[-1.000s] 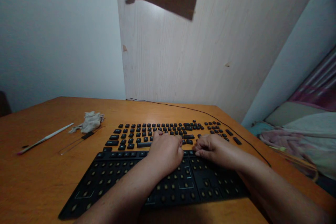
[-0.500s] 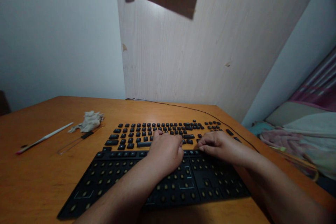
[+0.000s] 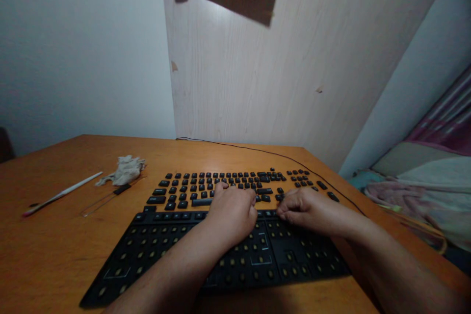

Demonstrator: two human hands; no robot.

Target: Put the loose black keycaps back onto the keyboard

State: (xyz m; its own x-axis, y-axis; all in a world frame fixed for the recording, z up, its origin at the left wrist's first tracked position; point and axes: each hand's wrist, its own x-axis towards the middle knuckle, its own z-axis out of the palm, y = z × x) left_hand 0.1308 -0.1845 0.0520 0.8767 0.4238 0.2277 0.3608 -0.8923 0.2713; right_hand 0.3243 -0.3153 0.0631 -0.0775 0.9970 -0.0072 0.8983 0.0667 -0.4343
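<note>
A black keyboard base [image 3: 147,250] with its keycaps removed lies near the table's front edge. The loose black keycaps [image 3: 198,187] are laid out in rows on the table just behind it. My left hand [image 3: 231,213] rests on the base's upper edge, fingers curled under, thumb pointing toward the keycap rows. My right hand [image 3: 305,208] lies at the base's upper right, its fingertips pinched together close to the nearest keycaps. What either hand holds is hidden.
On the orange wooden table [image 3: 55,250], a crumpled cloth [image 3: 125,169], a thin white stick [image 3: 61,194] and a wire tool [image 3: 106,198] lie at the left. A black cable [image 3: 257,149] runs along the back. Bedding [image 3: 415,186] lies beyond the right edge.
My right hand reached forward to the loose keycaps, then drew back a little toward the base's upper edge. My left hand has stayed put.
</note>
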